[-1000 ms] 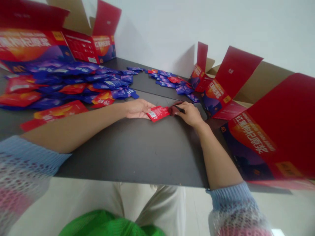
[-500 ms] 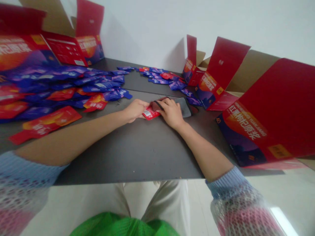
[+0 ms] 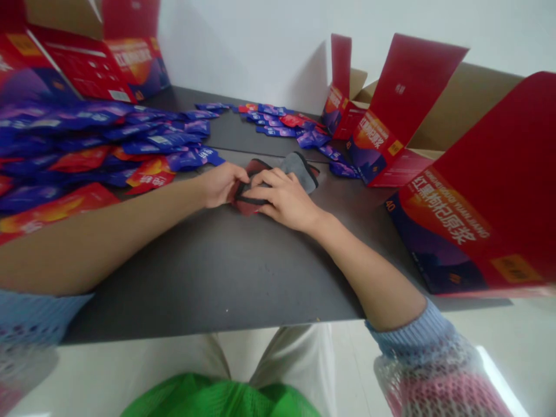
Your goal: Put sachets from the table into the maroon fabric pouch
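My left hand's (image 3: 225, 184) fingers are bent nearly closed, thumb on top, pinching the left end of a soft reddish-brown and grey pouch (image 3: 300, 169) with black edging. My right hand (image 3: 284, 198) lies over its middle, fingers somewhat spread and thumb at the near edge; I cannot tell whether they grip it or only press. The pouch is on the tabletop (image 3: 217, 266) in front of me, with the heaped sachets (image 3: 152, 139) off to the left and the open red boxes (image 3: 452, 226) to the right. Its long axis slants from the near left, at my left fingers, to the far right, where the grey end points and curves up. Half a second ago a red sachet with a barcode showed between my hands; now I cannot make it out. The grey part, flatter then, has shifted left and farther away.
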`<state>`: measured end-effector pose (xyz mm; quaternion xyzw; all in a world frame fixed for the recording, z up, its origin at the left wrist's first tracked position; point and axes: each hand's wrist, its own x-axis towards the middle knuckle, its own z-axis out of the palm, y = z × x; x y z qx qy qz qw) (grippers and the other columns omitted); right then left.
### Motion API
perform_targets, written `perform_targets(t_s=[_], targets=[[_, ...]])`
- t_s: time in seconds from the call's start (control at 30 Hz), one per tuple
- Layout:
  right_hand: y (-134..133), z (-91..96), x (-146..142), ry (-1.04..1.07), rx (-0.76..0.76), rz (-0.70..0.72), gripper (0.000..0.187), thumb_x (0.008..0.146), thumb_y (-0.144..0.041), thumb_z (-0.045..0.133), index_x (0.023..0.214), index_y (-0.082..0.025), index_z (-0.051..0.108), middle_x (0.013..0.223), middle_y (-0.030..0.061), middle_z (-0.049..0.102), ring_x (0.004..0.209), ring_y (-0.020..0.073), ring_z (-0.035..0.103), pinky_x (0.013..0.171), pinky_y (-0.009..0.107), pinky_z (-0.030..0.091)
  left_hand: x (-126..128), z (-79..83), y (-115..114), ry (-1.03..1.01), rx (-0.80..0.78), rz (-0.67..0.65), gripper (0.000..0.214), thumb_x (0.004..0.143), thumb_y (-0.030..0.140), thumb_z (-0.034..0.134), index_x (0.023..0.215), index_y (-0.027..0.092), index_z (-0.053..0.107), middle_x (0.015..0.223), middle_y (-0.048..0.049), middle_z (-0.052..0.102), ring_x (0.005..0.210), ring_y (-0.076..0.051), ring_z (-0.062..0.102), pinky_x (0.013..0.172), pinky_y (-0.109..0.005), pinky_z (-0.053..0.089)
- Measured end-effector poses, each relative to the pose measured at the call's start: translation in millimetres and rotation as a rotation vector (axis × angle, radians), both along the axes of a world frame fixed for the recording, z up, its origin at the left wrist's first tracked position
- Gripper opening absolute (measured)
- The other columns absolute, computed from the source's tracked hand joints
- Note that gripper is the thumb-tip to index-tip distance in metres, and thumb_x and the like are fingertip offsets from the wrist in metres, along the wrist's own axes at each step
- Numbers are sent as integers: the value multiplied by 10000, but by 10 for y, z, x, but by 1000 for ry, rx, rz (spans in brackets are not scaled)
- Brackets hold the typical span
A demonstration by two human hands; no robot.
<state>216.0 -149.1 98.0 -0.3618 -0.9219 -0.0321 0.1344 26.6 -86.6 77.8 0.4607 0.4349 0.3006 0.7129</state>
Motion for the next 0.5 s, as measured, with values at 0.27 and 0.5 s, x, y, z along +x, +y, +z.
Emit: perform_targets(t_s=[0.27,0.5], targets=[[133,76,196,-1,-123,84,305,971,-306,618,1260,-346,705,1231,35,640,1155,237,501,843,349,348,-89,29,22,-55,61,-222,344,806,-36,420,1039,19,666,856,-170,767,765,-256,722,829,-417,571],[325,59,424,-36,-166,-32,281,932,-353,663,1197,-304,742,1219,22,672,1138,227,539,924,328,376,-129,-63,73,-87,109,-226,436,861,-86,481,1263,-16,633,1063,-181,775,922,-208,733,968,-380,539]])
